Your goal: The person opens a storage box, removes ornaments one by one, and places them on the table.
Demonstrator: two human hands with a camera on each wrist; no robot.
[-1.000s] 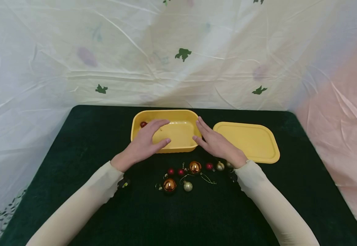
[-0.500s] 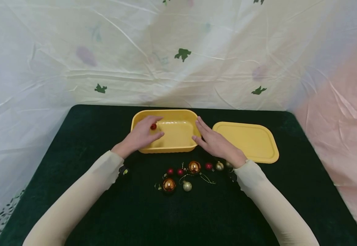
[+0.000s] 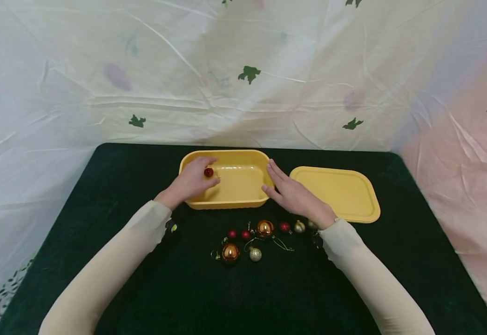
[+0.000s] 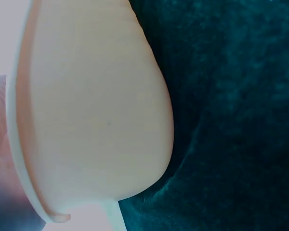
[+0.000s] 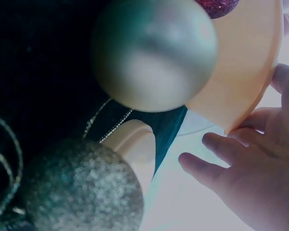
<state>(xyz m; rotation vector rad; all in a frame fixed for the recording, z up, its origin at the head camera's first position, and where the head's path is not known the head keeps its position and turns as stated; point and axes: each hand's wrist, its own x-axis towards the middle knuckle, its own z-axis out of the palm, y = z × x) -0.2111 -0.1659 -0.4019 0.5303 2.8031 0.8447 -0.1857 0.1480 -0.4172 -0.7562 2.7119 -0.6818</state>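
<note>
Across the left rim of a yellow plastic box [image 3: 231,204] lies my left hand [image 3: 188,180], thumb and fingers spread inside it. A small red bauble [image 3: 208,172] with a gold cap rests on the box floor in the gap between thumb and fingers. In the left wrist view the box wall [image 4: 101,110] hides most of that hand. My right hand [image 3: 295,193] touches the box's right end with fingers extended; the right wrist view shows this hand [image 5: 253,163] with its fingertips along the box edge.
Before the box lie copper baubles [image 3: 265,228], red baubles [image 3: 232,234], a glittery gold bauble [image 3: 255,254] and a smooth gold bauble [image 3: 300,226], some with string loops. A yellow lid [image 3: 340,193] lies right of the box on the dark green cloth [image 3: 243,298].
My left hand has drawn left and back over the box's left side, uncovering the red bauble near the fingers and covering the spot where another red one showed. My right hand has stayed in place.
</note>
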